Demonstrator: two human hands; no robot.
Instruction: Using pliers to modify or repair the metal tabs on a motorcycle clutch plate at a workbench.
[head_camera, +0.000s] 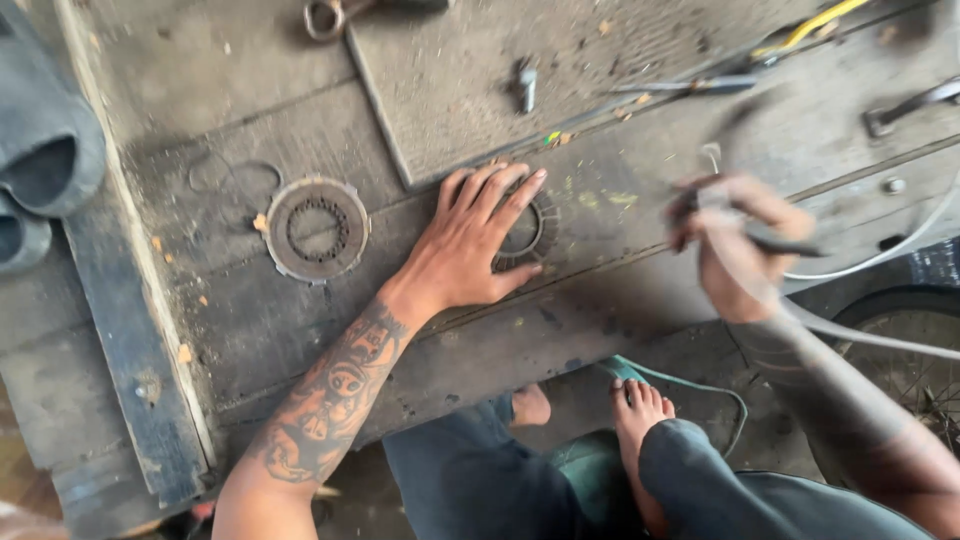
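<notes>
On bench — left hand (470, 245) half-hiding toothed ring (530, 232), right hand (735, 245) blurred

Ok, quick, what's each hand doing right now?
Left hand: open, fingers spread, pressed flat on a toothed ring-shaped disc on the wooden bench.
Right hand: closed around a thin dark tool; motion blur hides what kind.

Under your left grip (470, 240) a dark, ring-shaped toothed disc (535, 232) lies flat on the grey wooden desk (250, 320); only its right arc with the notched edge shows past your spread fingers, which press on it. Your right grip (735, 245) closes around a thin dark tool (790, 243), blurred, pointing to the right above the desk.
</notes>
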